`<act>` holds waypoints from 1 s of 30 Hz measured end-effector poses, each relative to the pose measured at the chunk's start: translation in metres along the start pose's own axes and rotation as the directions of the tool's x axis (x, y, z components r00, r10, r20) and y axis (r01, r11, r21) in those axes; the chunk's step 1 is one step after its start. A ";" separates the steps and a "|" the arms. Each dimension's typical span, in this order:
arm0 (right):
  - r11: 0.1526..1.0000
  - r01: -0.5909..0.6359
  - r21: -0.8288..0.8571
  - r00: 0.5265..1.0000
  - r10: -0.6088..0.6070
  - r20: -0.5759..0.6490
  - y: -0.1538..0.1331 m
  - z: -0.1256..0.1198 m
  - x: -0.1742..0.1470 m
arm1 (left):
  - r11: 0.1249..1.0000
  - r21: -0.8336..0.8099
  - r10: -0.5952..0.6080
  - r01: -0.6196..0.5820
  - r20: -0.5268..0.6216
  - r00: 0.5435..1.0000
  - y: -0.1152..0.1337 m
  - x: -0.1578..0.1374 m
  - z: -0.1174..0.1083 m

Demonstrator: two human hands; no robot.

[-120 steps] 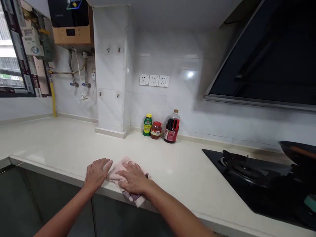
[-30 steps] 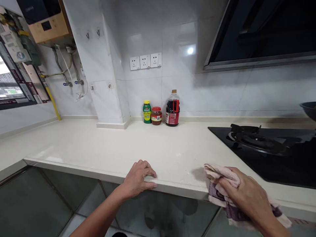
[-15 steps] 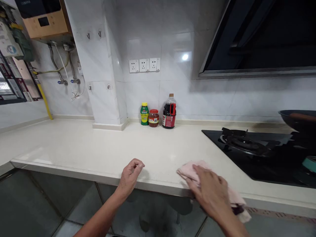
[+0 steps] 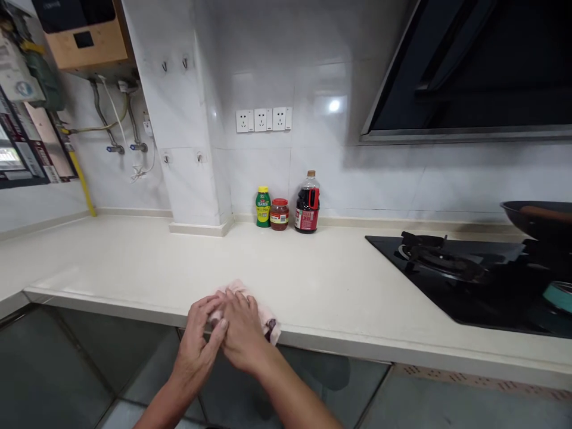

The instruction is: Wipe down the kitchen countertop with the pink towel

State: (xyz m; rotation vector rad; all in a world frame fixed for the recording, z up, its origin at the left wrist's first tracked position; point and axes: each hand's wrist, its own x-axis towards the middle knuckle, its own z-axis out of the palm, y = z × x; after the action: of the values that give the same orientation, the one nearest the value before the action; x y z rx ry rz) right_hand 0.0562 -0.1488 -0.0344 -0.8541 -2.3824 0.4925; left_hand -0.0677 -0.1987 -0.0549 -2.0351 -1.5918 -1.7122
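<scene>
A pale pink cloth with a dark patch lies bunched on the front edge of the white countertop, a corner drooping over it. On top of the cloth presses my right hand, its fingers bent over the fabric. Close against it on the left, my left hand curls its fingers and thumb around the cloth's left side. Both hands touch each other, and part of the cloth is hidden beneath them.
Against the wall stand a green bottle with a yellow cap, a red-lidded jar and a large dark sauce bottle. On the right are a black gas stove and a wok, under a dark range hood.
My right hand has swept the cloth leftward along the counter's front edge. My left hand, which was empty and curled, has come down and left onto the cloth.
</scene>
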 end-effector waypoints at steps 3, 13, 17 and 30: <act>0.990 0.072 0.117 0.997 -0.069 -0.028 0.026 -0.033 -0.016 | 0.983 0.173 0.025 -0.060 0.196 0.980 -0.007 0.003 -0.007; 0.771 -0.432 -0.468 0.892 0.288 -0.348 0.218 -0.145 -0.141 | 0.774 0.539 -0.069 -0.333 0.594 0.802 0.011 0.044 0.024; 0.719 -0.468 -0.514 0.883 0.363 -0.297 0.253 -0.135 -0.162 | 0.716 0.566 -0.077 -0.409 0.646 0.759 0.021 0.035 0.042; 0.826 -0.339 -0.450 0.921 0.194 -0.337 0.261 -0.139 -0.162 | 0.681 0.331 0.401 -0.654 0.579 0.710 0.116 -0.016 0.197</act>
State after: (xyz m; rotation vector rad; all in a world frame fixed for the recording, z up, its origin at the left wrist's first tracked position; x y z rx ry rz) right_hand 0.3665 -0.0454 -0.1186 -1.4042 -2.1543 -0.1661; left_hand 0.1535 -0.1463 -0.0809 -2.3570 -1.1278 -0.5220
